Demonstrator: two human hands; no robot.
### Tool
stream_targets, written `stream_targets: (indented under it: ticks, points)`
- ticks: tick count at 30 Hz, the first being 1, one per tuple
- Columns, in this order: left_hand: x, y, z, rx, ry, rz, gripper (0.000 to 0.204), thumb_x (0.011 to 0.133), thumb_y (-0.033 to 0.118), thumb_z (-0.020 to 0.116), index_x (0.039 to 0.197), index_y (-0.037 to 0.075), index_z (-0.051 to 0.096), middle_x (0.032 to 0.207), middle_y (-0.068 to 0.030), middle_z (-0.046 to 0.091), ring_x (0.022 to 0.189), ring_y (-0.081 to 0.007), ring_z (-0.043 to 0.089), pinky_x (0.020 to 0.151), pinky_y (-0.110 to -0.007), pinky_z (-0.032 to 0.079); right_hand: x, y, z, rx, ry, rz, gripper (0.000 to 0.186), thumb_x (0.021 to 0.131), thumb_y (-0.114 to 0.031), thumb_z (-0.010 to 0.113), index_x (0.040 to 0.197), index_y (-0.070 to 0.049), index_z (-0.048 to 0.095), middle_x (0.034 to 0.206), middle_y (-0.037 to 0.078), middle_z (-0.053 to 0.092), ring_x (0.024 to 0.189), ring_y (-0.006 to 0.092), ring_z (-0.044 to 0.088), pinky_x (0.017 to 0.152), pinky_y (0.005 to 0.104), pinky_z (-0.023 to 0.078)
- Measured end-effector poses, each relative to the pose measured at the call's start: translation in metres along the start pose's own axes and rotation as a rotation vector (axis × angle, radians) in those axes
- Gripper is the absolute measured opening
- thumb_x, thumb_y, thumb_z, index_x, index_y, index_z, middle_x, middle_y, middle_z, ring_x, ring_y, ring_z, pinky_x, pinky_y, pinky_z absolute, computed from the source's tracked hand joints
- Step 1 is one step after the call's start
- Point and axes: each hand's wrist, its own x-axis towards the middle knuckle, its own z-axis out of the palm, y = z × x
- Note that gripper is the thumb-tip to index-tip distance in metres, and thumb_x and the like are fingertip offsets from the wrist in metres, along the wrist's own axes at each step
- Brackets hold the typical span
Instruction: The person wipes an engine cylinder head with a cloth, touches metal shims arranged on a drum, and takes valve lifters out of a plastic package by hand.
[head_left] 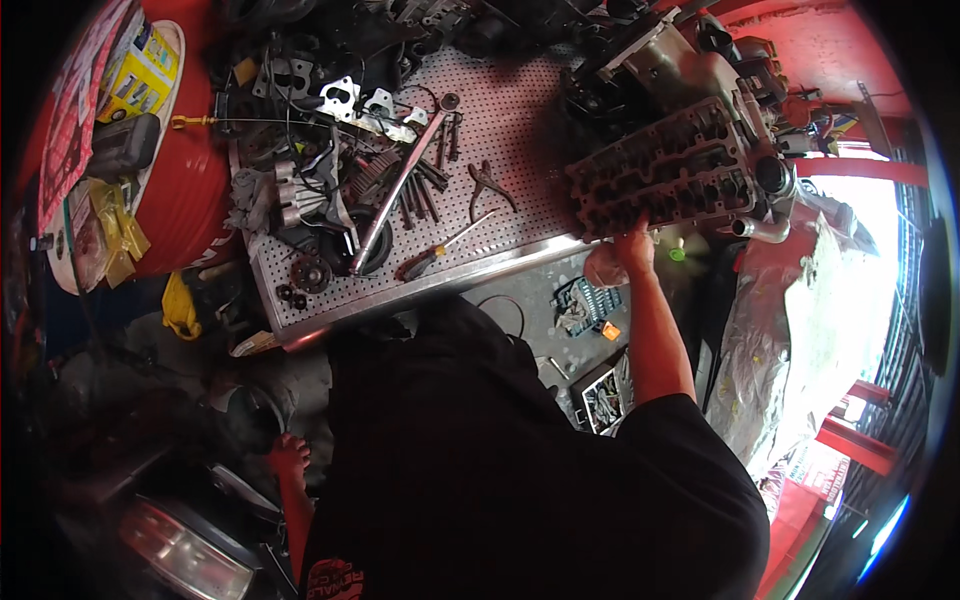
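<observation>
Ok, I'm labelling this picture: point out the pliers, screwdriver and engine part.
Pliers (483,184): head view, near the pivot.
Screwdriver (424,262): head view, on the handle.
Engine part (661,170): head view, mid-face.

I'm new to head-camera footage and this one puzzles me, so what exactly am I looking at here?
No robot here: you see a person's two bare hands. The single picture comes from a wide fisheye camera on the person's head, looking down, so straight edges bend near the rim and their black shirt fills the lower middle.

Ahead is a perforated metal bench. On it lie pliers, a screwdriver, a long metal bar and many loose parts, with a large engine part at the right.

The right hand has its fingers at the engine part's near edge. The left hand is low at the left, beside a round object; whether it grips that is unclear.
</observation>
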Motion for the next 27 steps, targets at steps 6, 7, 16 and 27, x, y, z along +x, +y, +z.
stream_targets:
  ticks: [6, 7, 16, 27]
  points:
    - [0.012, 0.039, 0.122, 0.414, 0.399, 0.029, 0.050, 0.091, 0.048, 0.051, 0.132, 0.021, 0.044, 0.118, -0.0112, 0.058, 0.089, -0.0274, 0.059, 0.064, -0.042, 0.048, -0.003, 0.021, -0.011, -0.029, 0.103, 0.050, 0.097, 0.088, -0.052, 0.057, 0.152, -0.006, 0.001, 0.105, 0.036, 0.063, 0.096, 0.0539, 0.060, 0.082, 0.0573, 0.048]
    - [0.010, 0.047, 0.133, 0.475, 0.459, 0.023, 0.048, 0.091, 0.046, 0.053, 0.130, 0.020, 0.045, 0.116, -0.0112, 0.058, 0.090, -0.0262, 0.058, 0.065, -0.040, 0.047, -0.004, 0.028, -0.014, -0.056, 0.138, -0.079, 0.097, 0.087, -0.051, 0.058, 0.152, -0.006, 0.002, 0.106, 0.036, 0.063, 0.096, 0.0537, 0.060, 0.081, 0.0574, 0.048]
    - [0.010, -0.006, 0.130, -0.005, 0.374, 0.342, 0.021, 0.089, 0.028, 0.057, 0.093, 0.009, 0.064, 0.086, -0.0130, 0.064, 0.077, -0.0301, 0.061, 0.066, -0.042, 0.050, 0.010, 0.059, 0.005, -0.242, 0.054, -0.314, 0.063, 0.079, -0.042, 0.069, 0.122, 0.001, 0.054, 0.104, 0.023, 0.066, 0.088, 0.0410, 0.065, 0.076, 0.0490, 0.053]
    - [0.006, 0.044, 0.206, 0.836, 0.880, 0.296, 0.040, 0.080, 0.032, 0.061, 0.109, 0.006, 0.064, 0.108, -0.0218, 0.066, 0.104, -0.0406, 0.062, 0.088, -0.045, 0.050, 0.053, 0.094, 0.018, -0.319, 0.076, -0.319, 0.065, 0.081, -0.039, 0.068, 0.133, -0.005, 0.051, 0.123, 0.023, 0.060, 0.109, 0.0404, 0.058, 0.091, 0.0482, 0.048]
